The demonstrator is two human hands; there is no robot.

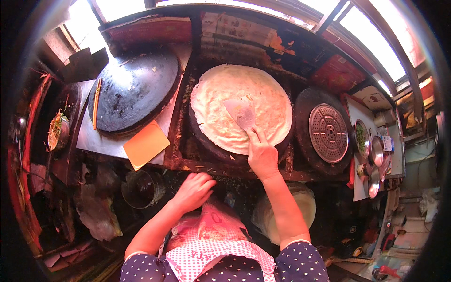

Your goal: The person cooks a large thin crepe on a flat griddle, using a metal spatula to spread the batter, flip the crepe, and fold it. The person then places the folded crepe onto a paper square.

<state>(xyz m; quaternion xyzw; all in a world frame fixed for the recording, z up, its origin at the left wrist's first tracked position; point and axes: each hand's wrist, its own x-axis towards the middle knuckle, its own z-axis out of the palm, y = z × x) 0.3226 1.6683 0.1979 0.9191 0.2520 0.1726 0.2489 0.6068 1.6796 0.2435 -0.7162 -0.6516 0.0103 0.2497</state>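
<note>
A large round flatbread spreads over a dark round griddle in front of me. My right hand grips a scraper with a wide flat blade, whose blade lies over the middle of the bread. The bread's surface is pale and wrinkled, with lightly browned patches and a ragged edge. My left hand rests before the counter's front edge, fingers bent, close to my checked apron. Its palm is hidden, so I cannot see whether anything is in it.
To the left are a second griddle with a wooden stick, an orange board and a bowl of shredded vegetables. A perforated metal disc covers the right-hand burner. Metal bowls stand farther right; a bucket sits below.
</note>
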